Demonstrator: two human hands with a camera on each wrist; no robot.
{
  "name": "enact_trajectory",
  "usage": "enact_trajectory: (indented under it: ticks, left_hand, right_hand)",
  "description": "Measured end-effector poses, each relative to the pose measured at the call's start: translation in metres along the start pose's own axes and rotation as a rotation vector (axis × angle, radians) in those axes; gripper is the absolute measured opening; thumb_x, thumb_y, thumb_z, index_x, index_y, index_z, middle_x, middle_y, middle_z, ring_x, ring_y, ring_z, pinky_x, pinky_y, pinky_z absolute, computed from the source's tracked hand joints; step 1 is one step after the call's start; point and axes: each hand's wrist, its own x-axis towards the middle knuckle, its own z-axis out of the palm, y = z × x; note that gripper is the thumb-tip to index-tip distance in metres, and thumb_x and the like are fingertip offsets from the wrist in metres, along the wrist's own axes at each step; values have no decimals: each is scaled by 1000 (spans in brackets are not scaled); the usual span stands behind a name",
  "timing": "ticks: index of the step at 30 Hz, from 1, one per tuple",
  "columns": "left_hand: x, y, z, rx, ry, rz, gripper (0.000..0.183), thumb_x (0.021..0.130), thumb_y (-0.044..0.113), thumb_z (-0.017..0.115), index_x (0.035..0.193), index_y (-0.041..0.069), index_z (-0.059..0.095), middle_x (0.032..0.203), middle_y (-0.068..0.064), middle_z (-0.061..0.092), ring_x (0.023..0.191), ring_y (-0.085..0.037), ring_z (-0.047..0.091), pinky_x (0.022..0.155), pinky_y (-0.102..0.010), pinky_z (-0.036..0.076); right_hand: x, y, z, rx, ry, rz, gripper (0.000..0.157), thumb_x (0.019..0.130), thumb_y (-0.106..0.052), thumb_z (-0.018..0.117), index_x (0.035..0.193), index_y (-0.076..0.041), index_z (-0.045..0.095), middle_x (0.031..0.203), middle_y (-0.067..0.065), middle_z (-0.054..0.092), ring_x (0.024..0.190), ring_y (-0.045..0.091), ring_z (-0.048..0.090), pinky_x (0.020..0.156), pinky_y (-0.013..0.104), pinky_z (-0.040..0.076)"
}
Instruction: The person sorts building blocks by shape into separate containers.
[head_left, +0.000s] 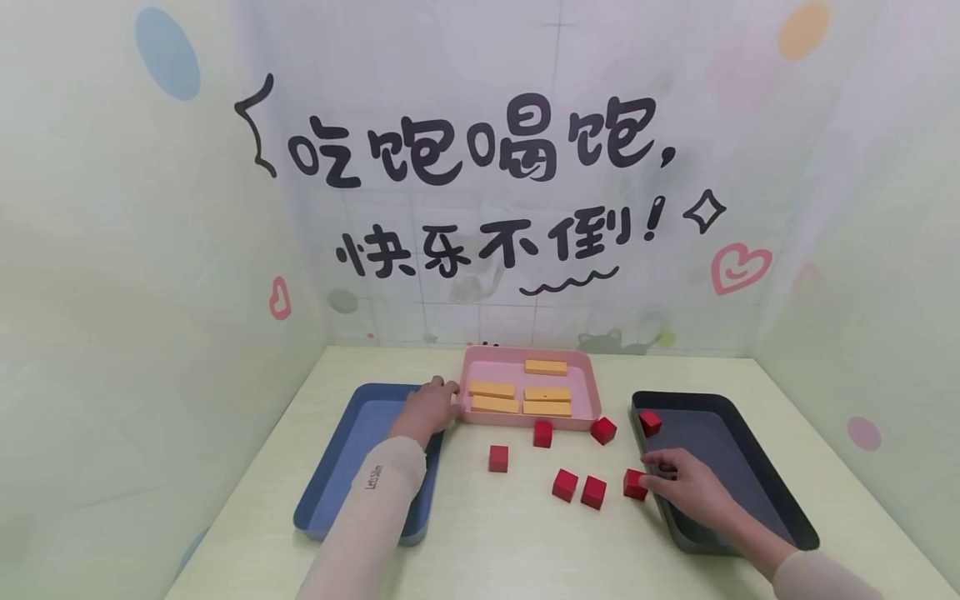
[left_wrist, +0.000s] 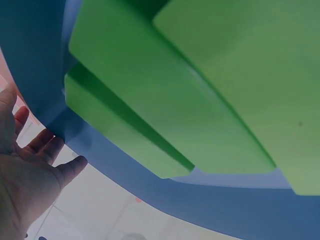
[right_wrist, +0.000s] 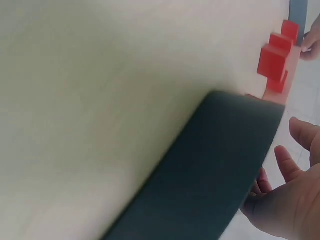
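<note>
My left hand (head_left: 431,408) reaches over the far right corner of the blue tray (head_left: 330,467), fingertips right by the pink tray's left edge. Its fingers are loosely spread and hold nothing. Green blocks (left_wrist: 165,95) lie inside the blue tray in the left wrist view; my forearm hides them in the head view. Over the left rim of the black tray (head_left: 757,467), my right hand (head_left: 693,483) has thumb and fingers apart. Its thumb overlaps a red cube (head_left: 634,484) beside that rim. Another red cube (head_left: 650,422) is against the black tray's far left wall.
At the back stands the pink tray (head_left: 597,392) with several yellow-orange blocks (head_left: 546,367). Between the side trays, several more red cubes (head_left: 498,457) are scattered on the pale table (head_left: 510,542). A printed curtain (head_left: 465,50) borders the table's back and sides.
</note>
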Motion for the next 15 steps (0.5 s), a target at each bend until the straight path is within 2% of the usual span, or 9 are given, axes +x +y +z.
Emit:
enact_trajectory:
  ticks: [6, 15]
  left_hand:
    - [0, -1, 1, 8, 0, -1, 45, 101, 31, 57, 142, 13, 53, 138, -17, 48, 125, -36, 50, 108, -59, 34]
    - [1, -1, 1, 19, 8, 6, 44, 101, 32, 58, 141, 13, 54, 135, -16, 49, 123, -34, 51, 108, -58, 35]
  right_hand:
    - [-1, 3, 12, -13, -13, -10, 43, 84, -23, 79, 120, -1, 68, 124, 19, 58, 118, 42, 51, 97, 60, 44]
    - [0, 5, 20, -66, -10, 20, 47, 81, -22, 82, 120, 0, 67, 127, 24, 54, 119, 46, 50, 96, 61, 44]
